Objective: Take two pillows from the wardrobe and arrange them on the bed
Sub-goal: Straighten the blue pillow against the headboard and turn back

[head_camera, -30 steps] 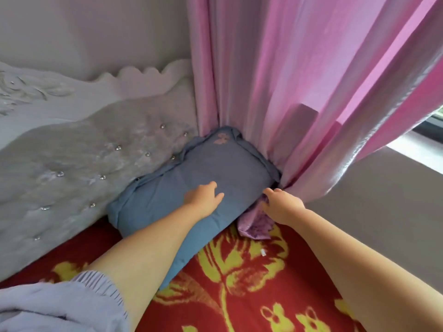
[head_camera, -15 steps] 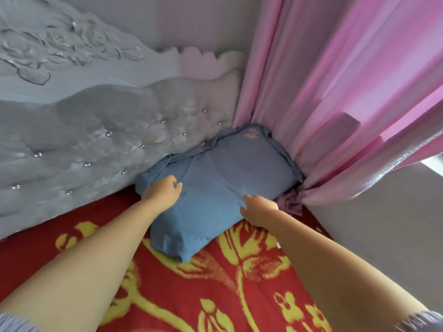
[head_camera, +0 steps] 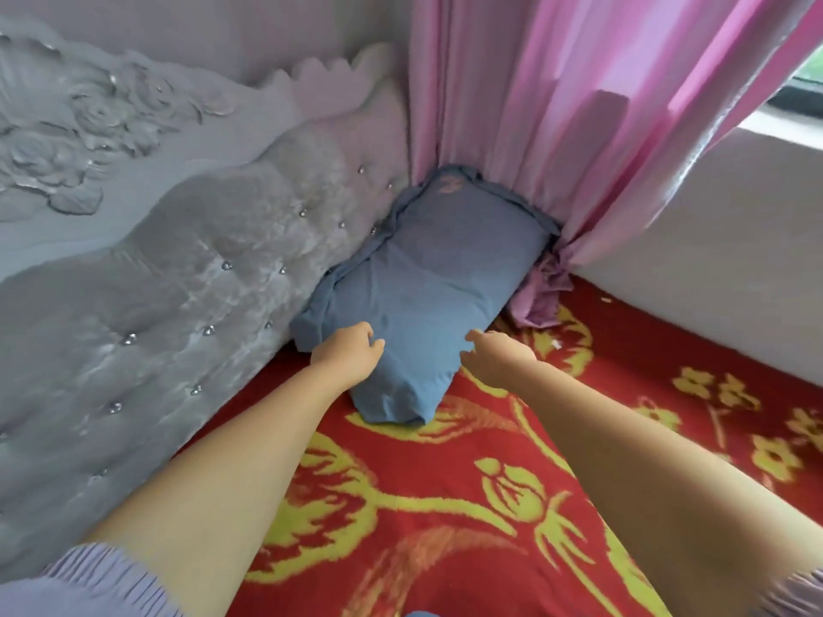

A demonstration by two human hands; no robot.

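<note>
Blue cloth pillow [head_camera: 436, 296]: lies on the bed's red blanket with yellow flowers [head_camera: 445, 505], long axis running from 6 toward 12 o'clock, left edge against the grey tufted studded headboard [head_camera: 191, 296], far end touching the pink curtain [head_camera: 556, 104]. Left hand [head_camera: 347, 351]: at the pillow's 7 o'clock corner, fingers loosely curled, resting on it. Right hand [head_camera: 496, 356]: at its 5 o'clock edge, fingers relaxed; whether it touches cannot be told.
</note>
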